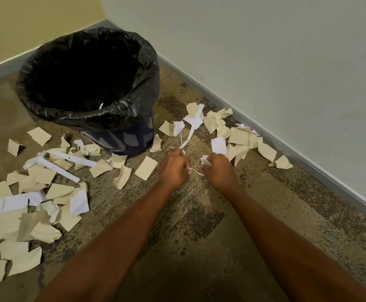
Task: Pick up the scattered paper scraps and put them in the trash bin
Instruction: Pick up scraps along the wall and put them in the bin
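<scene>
A trash bin (121,140) lined with a black bag (86,73) stands in the corner of the room. Beige and white paper scraps (36,192) lie scattered on the floor to its left, and more scraps (241,136) lie to its right along the wall. My left hand (172,168) is curled low over the floor, holding a thin white paper strip (185,142) that trails away toward the wall. My right hand (218,168) grips a small white scrap (206,161). A short white strip (196,171) spans the gap between both hands.
A grey baseboard (286,149) runs along the right wall, and another runs along the back wall behind the bin. One beige scrap (146,167) lies just left of my left hand. The speckled carpet (199,225) stretches toward me.
</scene>
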`<state>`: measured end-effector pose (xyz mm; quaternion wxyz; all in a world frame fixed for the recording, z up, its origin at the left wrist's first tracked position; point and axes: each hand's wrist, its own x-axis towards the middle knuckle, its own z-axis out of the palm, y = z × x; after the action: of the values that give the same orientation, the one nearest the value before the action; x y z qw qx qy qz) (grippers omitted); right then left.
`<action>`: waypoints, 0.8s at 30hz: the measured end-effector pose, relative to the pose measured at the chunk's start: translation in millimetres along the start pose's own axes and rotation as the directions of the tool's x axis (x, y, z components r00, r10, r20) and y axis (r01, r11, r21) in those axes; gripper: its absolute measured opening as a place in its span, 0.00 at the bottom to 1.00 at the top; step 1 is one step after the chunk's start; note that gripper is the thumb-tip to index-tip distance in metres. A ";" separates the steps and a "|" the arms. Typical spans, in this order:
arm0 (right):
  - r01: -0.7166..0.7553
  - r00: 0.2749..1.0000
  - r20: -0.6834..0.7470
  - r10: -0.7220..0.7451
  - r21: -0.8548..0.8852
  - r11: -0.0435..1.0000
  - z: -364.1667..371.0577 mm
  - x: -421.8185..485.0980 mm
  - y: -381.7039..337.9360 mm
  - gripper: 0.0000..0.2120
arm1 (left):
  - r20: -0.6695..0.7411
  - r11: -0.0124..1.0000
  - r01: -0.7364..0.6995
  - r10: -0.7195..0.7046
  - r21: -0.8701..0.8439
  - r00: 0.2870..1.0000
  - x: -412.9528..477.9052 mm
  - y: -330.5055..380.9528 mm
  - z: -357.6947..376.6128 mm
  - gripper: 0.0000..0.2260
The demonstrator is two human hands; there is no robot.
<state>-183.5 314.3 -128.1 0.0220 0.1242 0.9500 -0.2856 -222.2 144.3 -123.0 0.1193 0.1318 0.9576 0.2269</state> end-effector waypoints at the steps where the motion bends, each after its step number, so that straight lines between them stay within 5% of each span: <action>1: -0.020 1.000 -0.022 0.021 0.025 0.999 -2.1 0.7 0.2 0.08 | -0.029 1.000 0.005 -0.006 -0.026 1.000 0.0 0.2 1.2 0.07; 5: -0.091 0.971 -0.212 0.109 0.091 0.992 -22.8 15.5 0.7 0.09 | -0.156 0.989 0.036 -0.058 -0.141 0.986 3.5 1.7 -3.4 0.08; 9: -0.109 0.971 -0.222 0.086 -0.093 0.990 -40.1 37.8 9.1 0.13 | -0.270 0.993 0.024 -0.056 -0.119 0.961 13.5 10.2 -12.1 0.08; 14: -0.131 0.991 -0.044 0.127 -0.115 0.985 -31.4 41.1 17.9 0.10 | -0.191 0.996 0.080 -0.085 -0.034 0.978 32.2 20.5 -7.1 0.10; 19: -0.084 0.996 -0.044 0.082 -0.042 0.996 -18.1 41.1 29.6 0.16 | -0.155 0.982 -0.002 0.032 0.189 0.987 58.8 16.5 -5.1 0.05; 24: -0.109 0.983 -0.124 0.131 0.170 0.979 -5.7 39.1 42.2 0.12 | -0.121 0.975 -0.044 0.072 0.219 0.990 91.8 16.8 -12.5 0.07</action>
<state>-210.7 360.2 -150.4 -0.0352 0.2020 0.9137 -0.3509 -308.5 181.9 -119.8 0.0359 0.1570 0.9779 0.1329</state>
